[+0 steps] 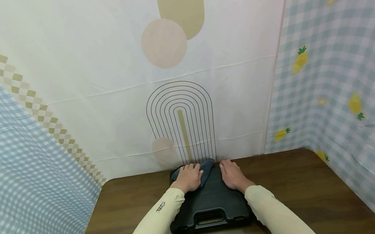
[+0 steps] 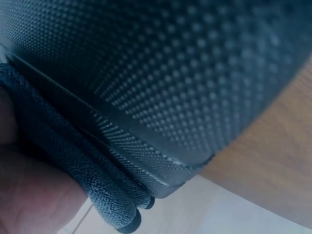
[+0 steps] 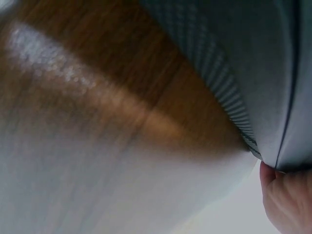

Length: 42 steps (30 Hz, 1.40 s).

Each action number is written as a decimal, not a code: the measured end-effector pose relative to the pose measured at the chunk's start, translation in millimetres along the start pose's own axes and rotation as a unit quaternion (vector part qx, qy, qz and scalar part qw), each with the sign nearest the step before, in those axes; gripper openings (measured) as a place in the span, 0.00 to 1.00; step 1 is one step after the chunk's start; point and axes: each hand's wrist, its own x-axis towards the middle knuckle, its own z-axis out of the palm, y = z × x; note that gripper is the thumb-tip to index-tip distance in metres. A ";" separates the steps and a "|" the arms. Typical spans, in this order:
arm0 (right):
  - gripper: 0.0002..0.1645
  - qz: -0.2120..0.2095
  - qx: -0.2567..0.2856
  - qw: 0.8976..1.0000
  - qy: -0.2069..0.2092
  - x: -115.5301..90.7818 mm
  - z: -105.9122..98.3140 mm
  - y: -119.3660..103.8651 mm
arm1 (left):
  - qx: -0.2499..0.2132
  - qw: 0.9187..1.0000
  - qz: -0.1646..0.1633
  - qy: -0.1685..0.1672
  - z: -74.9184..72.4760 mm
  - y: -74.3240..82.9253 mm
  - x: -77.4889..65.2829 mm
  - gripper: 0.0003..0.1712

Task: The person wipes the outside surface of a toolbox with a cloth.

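A black hard plastic carrying case (image 1: pixel 210 199) lies on the table, its handle (image 1: pixel 209 217) towards me. On its far left part my left hand (image 1: pixel 188 177) holds a dark blue-grey cloth (image 1: pixel 206 170) against the lid. Close up in the left wrist view, the fuzzy cloth (image 2: pixel 92 170) is bunched beside the fingers, against the case's dimpled surface (image 2: pixel 170 78). My right hand (image 1: pixel 232 174) grips the case's far right edge. The right wrist view catches that hand (image 3: pixel 287 197) low at the right, at the end of the case's grey-looking side (image 3: pixel 263 78).
The brown wooden table (image 1: pixel 298 181) extends to both sides of the case. Behind it hangs a white patterned cloth (image 1: pixel 109 127), with blue checked cloths (image 1: pixel 28 151) at the left and right. The far table edge runs close behind the hands.
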 end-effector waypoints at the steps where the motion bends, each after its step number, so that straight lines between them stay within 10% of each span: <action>1: 0.22 0.000 0.000 1.000 0.001 -0.1 0.0 -0.5 | -0.004 1.000 -0.001 0.000 1.0 -0.3 0.0 0.28; 16: 0.22 -0.006 -0.014 1.000 0.003 -2.4 -1.6 -4.9 | -0.015 0.999 -0.031 -0.039 2.5 6.6 -13.2 0.35; 32: 0.23 -0.005 -0.019 1.000 0.021 -1.1 -0.4 -5.4 | -0.022 0.998 0.038 -0.043 18.9 27.3 -87.6 0.39; 38: 0.23 -0.009 -0.021 0.999 0.023 -1.7 0.6 -5.6 | 0.065 0.993 0.076 -0.066 25.3 41.4 -127.7 0.42; 42: 0.23 -0.010 -0.020 0.999 0.025 -2.2 0.5 -5.3 | 0.192 0.971 0.143 0.019 46.7 44.5 -146.5 0.45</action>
